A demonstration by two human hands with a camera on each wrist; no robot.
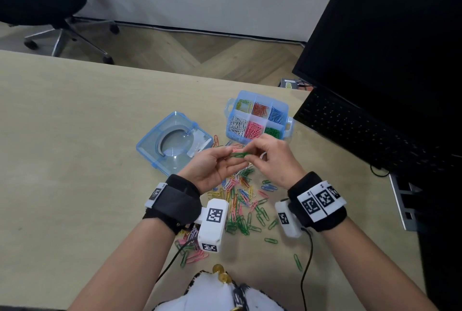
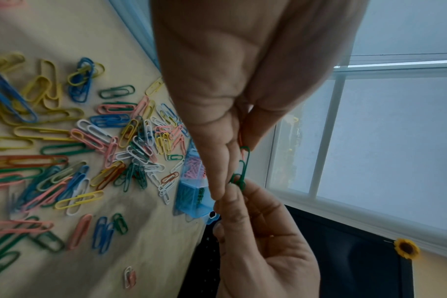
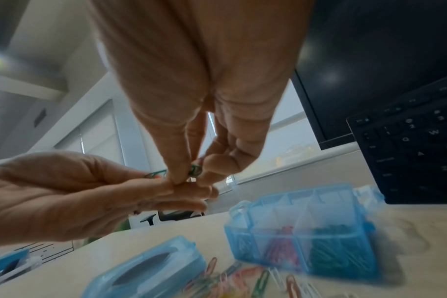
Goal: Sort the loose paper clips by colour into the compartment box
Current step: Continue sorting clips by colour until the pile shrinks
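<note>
Both hands hover above the loose pile of coloured paper clips on the table. My left hand lies palm up, and its thumb and fingers pinch linked green paper clips; an orange clip edge shows beside them. My right hand pinches the other end of the green clips between thumb and forefinger. Just behind the hands stands the blue compartment box, open. Its back cells hold yellow, red and blue clips; its front cells hold white, pink and green ones.
The box's blue lid lies upside down left of the box. A black keyboard and a monitor fill the table's right side. Wrist-camera cables trail near the front edge. An office chair stands beyond the far edge.
</note>
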